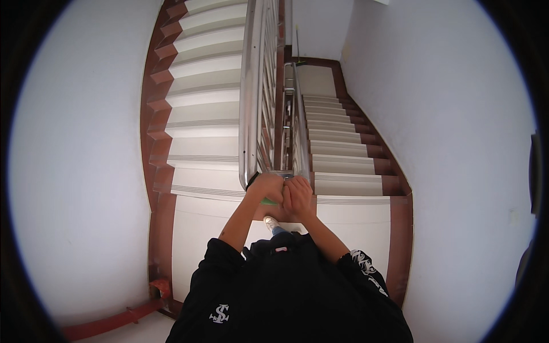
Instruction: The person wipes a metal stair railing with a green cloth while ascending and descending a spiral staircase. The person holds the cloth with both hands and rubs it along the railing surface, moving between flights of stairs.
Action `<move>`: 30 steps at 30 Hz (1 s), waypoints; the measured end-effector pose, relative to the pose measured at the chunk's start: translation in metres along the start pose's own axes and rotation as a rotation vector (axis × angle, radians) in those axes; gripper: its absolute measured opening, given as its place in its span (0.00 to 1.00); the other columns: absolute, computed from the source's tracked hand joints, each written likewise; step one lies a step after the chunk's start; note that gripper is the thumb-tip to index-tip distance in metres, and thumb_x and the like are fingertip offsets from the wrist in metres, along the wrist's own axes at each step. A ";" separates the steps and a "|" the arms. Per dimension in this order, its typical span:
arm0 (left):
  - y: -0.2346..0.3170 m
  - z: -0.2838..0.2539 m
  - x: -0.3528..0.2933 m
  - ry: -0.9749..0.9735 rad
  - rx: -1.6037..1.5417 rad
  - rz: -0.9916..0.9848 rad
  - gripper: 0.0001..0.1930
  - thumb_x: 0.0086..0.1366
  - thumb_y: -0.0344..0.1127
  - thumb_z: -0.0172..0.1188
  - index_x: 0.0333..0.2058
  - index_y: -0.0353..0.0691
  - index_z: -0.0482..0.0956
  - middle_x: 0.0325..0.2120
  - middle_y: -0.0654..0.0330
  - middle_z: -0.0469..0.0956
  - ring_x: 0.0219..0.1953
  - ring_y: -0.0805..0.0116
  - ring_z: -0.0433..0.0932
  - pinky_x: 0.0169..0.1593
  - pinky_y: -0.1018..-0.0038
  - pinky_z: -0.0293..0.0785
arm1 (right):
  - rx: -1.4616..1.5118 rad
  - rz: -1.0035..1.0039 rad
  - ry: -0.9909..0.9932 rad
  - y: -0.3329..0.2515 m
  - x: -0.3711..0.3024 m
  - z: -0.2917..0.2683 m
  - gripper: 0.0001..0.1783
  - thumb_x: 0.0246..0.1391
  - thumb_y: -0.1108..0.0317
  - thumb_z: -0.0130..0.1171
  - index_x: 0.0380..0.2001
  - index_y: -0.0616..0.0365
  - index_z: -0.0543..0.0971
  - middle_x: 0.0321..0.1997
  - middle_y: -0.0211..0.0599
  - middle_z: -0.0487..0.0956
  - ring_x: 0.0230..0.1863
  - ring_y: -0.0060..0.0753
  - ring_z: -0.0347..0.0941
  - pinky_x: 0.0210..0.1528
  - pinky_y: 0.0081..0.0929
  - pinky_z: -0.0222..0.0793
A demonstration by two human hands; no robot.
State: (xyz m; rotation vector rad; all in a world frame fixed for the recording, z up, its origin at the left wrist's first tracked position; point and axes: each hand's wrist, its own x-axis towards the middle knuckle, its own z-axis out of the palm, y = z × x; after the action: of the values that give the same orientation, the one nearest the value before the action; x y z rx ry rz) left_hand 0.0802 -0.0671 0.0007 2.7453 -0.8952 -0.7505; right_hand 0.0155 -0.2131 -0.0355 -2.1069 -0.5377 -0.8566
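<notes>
- Left hand (267,186), one: is bending fist-like by the near end of the railing (247,114); the palm side is hiding, so you cannot tell from here whether it is clamping on anything.
- Right hand (298,196), one: is sitting beside the left, fingers curling; whether both are sharing one hold cannot be told. Likely fault: knuckles striking metal, should either hand be slipping.
- Green item (268,201), one, kind unclear: is showing just below your left hand, mostly hidden. If you are holding it loosely, it is risking a drop past the landing edge.
- Wrist band (252,180), dark, one: is lying close by the railing's bend; a snag seems possible if you are pulling sideways.
- Shoe (271,223), light, one showing: is pointing toward the railing. Leaning too far, you are risking your balance.
- Right-hand stairs (349,183), one flight: are appearing to descend beside you; a sideways step while you are watching your hands is inviting a fall.
</notes>
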 end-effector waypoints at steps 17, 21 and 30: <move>0.023 0.084 -0.024 0.916 0.048 -0.103 0.32 0.39 0.27 0.70 0.48 0.39 0.71 0.43 0.53 0.75 0.52 0.51 0.73 0.65 0.60 0.63 | -0.193 -0.003 -0.294 0.036 -0.002 0.033 0.16 0.53 0.63 0.52 0.18 0.59 0.81 0.24 0.49 0.81 0.32 0.51 0.78 0.45 0.46 0.70; 0.028 0.079 -0.028 0.876 0.020 -0.104 0.33 0.40 0.26 0.70 0.49 0.39 0.70 0.44 0.53 0.75 0.53 0.50 0.72 0.67 0.60 0.61 | -0.264 0.022 -0.377 0.038 -0.002 0.031 0.17 0.55 0.63 0.50 0.21 0.59 0.82 0.28 0.46 0.83 0.36 0.49 0.79 0.49 0.45 0.70; 0.042 0.087 -0.030 1.022 -0.030 -0.112 0.33 0.43 0.26 0.68 0.52 0.38 0.70 0.49 0.51 0.76 0.58 0.51 0.71 0.70 0.59 0.57 | -0.179 0.018 -0.304 0.032 -0.007 0.029 0.15 0.59 0.64 0.48 0.29 0.63 0.80 0.33 0.52 0.82 0.40 0.57 0.77 0.51 0.50 0.69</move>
State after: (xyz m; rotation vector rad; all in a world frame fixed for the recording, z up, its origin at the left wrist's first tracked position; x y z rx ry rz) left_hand -0.0058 -0.0829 -0.0502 2.5962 -0.4690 0.6143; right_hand 0.0417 -0.2098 -0.0708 -2.4212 -0.6163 -0.5944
